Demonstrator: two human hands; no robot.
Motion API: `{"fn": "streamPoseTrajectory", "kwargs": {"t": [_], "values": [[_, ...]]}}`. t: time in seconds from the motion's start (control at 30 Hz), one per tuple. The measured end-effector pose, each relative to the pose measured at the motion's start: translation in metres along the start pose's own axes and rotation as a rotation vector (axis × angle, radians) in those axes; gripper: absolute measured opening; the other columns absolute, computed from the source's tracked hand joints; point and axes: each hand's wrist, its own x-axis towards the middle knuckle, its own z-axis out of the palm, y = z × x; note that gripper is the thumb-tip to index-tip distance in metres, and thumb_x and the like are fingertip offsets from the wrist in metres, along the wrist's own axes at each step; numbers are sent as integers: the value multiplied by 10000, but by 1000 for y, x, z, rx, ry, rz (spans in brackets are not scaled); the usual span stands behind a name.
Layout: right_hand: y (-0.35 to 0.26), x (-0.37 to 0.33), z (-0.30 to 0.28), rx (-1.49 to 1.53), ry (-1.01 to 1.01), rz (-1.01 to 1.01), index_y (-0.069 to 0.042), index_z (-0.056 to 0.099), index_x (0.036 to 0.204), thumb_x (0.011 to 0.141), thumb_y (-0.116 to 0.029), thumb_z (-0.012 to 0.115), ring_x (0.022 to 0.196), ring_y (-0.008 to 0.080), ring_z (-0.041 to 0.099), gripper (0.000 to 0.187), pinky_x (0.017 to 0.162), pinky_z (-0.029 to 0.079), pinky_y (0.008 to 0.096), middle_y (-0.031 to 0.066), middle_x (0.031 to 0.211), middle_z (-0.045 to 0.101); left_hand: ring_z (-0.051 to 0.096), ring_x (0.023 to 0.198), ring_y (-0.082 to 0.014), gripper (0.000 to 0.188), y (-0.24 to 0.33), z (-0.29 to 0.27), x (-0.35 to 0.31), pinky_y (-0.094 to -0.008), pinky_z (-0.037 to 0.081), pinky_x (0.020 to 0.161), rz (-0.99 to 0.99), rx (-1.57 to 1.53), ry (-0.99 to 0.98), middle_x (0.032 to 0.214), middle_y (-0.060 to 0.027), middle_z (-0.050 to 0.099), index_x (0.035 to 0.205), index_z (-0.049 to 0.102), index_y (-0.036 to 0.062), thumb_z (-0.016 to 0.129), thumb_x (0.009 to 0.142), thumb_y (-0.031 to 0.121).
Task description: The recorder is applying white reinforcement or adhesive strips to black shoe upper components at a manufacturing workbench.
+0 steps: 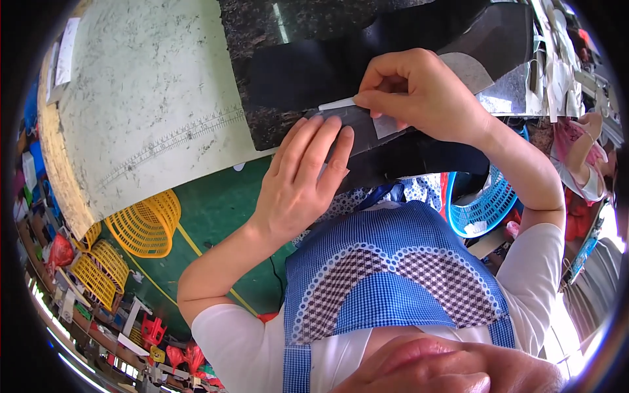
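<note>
Head view: black fabric point(308, 75) under both hands point(308, 173).

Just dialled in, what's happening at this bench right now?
A person in a blue checked apron works at a pale worktable with a printed ruler scale. The left hand lies flat, pressing down a dark, stiff sheet of material at the table's edge. The right hand pinches a thin white marking stick, its tip against that sheet. Yellow plastic baskets and a blue one sit on the floor below.
</note>
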Motion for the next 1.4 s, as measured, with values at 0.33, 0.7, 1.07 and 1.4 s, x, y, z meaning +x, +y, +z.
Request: {"fn": "streamPoseTrajectory", "kwargs": {"t": [0.33, 0.7, 1.07, 1.4], "values": [[-5, -30, -41, -303, 207, 25, -6, 729, 855, 846, -209, 773, 654, 288, 678, 208, 613, 522, 369, 131, 731, 695, 609, 1202, -304, 600, -9, -14, 29, -404, 517, 942, 82, 156, -155, 1342, -150, 618, 1339, 631, 40, 769, 800, 264], [18, -20, -62, -1129, 382, -208, -72, 697, 889, 867, -350, 792, 697, 324, 696, 295, 620, 530, 384, 107, 739, 700, 557, 1269, -311, 492, 38, -10, 109, -364, 453, 1110, 266, 513, -512, 1365, -186, 588, 1285, 643, -56, 674, 872, 210], [50, -26, -87, -793, 433, -146, -38, 685, 958, 900, -264, 779, 623, 218, 634, 252, 577, 475, 341, 106, 687, 619, 597, 1068, -222, 419, 26, -10, 141, -292, 499, 895, 384, 426, -572, 1363, -184, 632, 1210, 678, -63, 594, 854, 140], [68, -34, -93, -405, 387, -59, -36, 719, 945, 956, -227, 731, 642, 114, 617, 192, 601, 484, 302, 65, 679, 618, 591, 887, -163, 691, 36, 16, 153, -271, 523, 733, 238, 457, -395, 1006, -26, 566, 1300, 616, 29, 794, 802, 474]]}}
